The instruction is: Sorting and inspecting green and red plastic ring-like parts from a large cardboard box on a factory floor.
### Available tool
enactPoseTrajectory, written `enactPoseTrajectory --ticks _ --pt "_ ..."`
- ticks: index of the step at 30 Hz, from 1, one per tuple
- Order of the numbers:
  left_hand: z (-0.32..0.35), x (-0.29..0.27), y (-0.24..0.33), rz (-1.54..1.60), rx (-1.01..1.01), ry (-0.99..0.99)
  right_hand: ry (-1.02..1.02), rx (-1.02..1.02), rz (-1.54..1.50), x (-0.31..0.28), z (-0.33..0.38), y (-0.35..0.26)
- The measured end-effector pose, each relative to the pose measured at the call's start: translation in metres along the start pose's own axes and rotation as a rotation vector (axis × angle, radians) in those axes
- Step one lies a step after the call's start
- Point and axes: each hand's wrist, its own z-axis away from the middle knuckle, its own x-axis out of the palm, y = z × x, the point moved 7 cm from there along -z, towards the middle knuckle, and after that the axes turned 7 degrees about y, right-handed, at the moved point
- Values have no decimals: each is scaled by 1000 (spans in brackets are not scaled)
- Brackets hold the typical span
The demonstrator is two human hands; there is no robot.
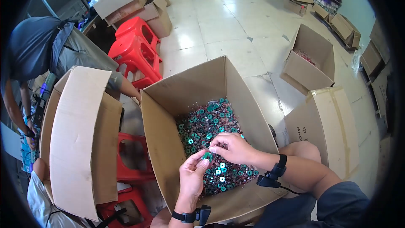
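Over an open cardboard box (168,156), my left hand (193,177) pinches a small round green circuit board (207,156) between thumb and fingertips. My right hand (233,147) is closed in a pinch just beside that board, at its upper right edge. What its fingertips hold is too small to make out; it may be a thin wire of the board. Below both hands, the box holds a heap of similar green boards (213,120), mixed with reddish wires and shiny bits. Dark bands with small modules circle both my wrists.
Another cardboard box (82,135) stands close on the left, beside red plastic stools (137,46). To the right are a taped box (337,131) and an open box (310,61) with reddish contents. A co-worker (36,46) bends over a bench at the left.
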Motion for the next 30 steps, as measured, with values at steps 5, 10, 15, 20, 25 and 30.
enactPoseTrajectory --ticks 5,10,15,20,25,30 --pt "5 -4 3 20 49 -23 -60 141 -92 6 1 -2" --pt "6 -1 5 -78 142 52 27 94 -59 10 7 -8" --pt "18 1 16 -158 259 92 77 -203 40 1 13 -43" --pt "24 9 27 -39 360 4 -91 620 -587 35 29 2" --pt "25 1 23 -93 409 96 172 -84 -42 -4 13 -46" --pt "26 7 33 45 409 -30 -34 569 -747 27 22 -16"
